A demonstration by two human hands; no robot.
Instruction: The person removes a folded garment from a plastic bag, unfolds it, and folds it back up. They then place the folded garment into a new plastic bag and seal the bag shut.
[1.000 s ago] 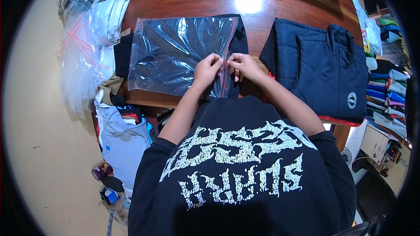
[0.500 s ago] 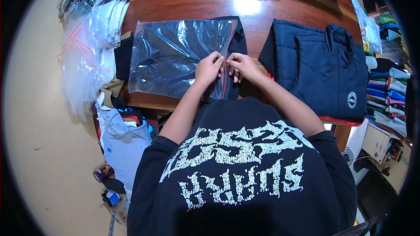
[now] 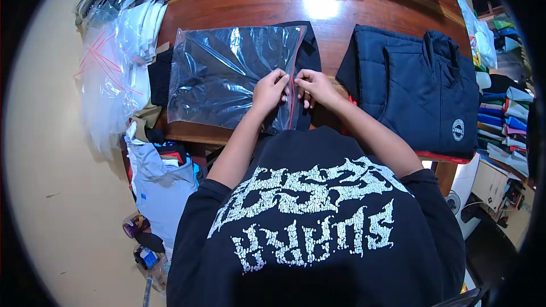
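Note:
A clear plastic zip bag lies flat on the wooden table, over dark cloth, with its red-lined opening edge on the right. My left hand pinches the bag just left of the red strip. Across the strip, my right hand has thumb and fingers closed on the bag's edge. Black fabric shows beneath and beyond that edge. To the right lies a folded dark navy padded jacket with a round white badge.
Several clear bags with red strips hang off the table's left side. A grey garment lies below them. More plastic-wrapped items sit along the far edge. Stacked folded clothes stand at the right.
Almost nothing differs. Both hands stay at the red strip with the same pinched fingers, and the bag keeps its place.

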